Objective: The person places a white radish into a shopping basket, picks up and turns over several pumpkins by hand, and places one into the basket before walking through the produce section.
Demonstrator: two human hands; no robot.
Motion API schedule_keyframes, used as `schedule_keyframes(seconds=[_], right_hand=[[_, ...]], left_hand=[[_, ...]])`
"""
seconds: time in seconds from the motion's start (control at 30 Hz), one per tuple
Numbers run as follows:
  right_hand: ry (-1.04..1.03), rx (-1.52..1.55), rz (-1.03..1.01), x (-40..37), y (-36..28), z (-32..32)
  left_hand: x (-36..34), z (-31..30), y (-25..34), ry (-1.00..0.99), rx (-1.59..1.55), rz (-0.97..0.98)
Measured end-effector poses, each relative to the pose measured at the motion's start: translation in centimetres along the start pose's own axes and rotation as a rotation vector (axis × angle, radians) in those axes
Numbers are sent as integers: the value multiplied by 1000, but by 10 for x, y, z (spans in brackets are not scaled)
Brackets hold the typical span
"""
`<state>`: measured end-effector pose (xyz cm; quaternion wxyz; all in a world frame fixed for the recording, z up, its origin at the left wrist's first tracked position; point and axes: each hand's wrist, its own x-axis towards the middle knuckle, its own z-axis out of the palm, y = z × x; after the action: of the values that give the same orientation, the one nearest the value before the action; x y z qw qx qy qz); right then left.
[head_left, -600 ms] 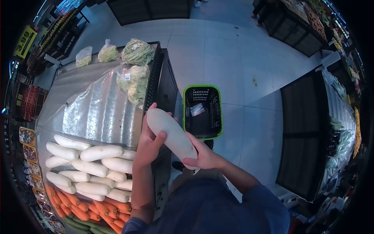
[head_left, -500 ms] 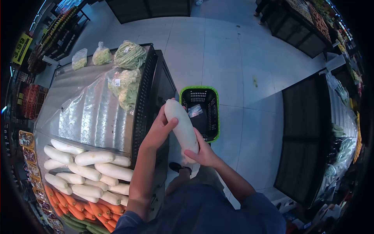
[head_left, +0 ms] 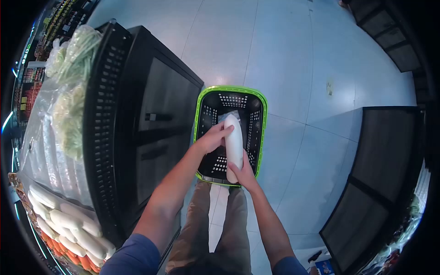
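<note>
A long white daikon radish (head_left: 234, 145) is held in both hands over the black shopping basket with a green rim (head_left: 264, 133). My left hand (head_left: 214, 137) grips the radish near its far end, thumb on top. Around the near end closes my right hand (head_left: 244, 174), its thumb lying across the skin. The basket stands on the floor in front of my feet. Inside it, partly hidden behind the radish, is a small clear plastic package (head_left: 223, 118).
To the left rises a black display stand (head_left: 160, 96) with bagged green vegetables (head_left: 75, 55), a pile of daikon radishes (head_left: 68, 224) and carrots (head_left: 59, 247). Another dark stand (head_left: 380, 156) is on the right. Pale floor tiles (head_left: 284, 91) stretch between them.
Both hands have lowered the radish from beside the stand to over the basket, turning it more upright in view. My view has tilted down, so the basket appears larger.
</note>
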<state>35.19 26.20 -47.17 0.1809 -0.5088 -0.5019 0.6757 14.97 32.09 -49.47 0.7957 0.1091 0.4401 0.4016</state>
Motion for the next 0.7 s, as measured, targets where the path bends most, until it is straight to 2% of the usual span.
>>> schedule_keyframes(seconds=[0.1, 0.23, 0.27, 0.33, 0.43, 0.5, 0.57, 0.6, 0.7], right_hand=[[-11, 59, 128, 41, 54, 4], [48, 15, 99, 84, 110, 17], [91, -33, 98, 97, 130, 23], [174, -119, 171, 119, 166, 32], [222, -259, 270, 150, 222, 46], [227, -221, 295, 168, 258, 53], [229, -297, 333, 182, 287, 58], [253, -353, 264, 188, 303, 61], [230, -449, 325, 201, 344, 65]], left_hand=[[53, -47, -30, 10, 23, -97], [97, -77, -52, 90, 99, -104], [109, -85, -59, 91, 93, -117], [129, -100, -79, 236, 253, -39], [174, -140, -116, 251, 353, -56], [198, -165, -146, 268, 320, -125], [219, -189, -176, 317, 413, -154], [228, -199, -188, 346, 482, -125], [253, -229, -219, 394, 618, -195]])
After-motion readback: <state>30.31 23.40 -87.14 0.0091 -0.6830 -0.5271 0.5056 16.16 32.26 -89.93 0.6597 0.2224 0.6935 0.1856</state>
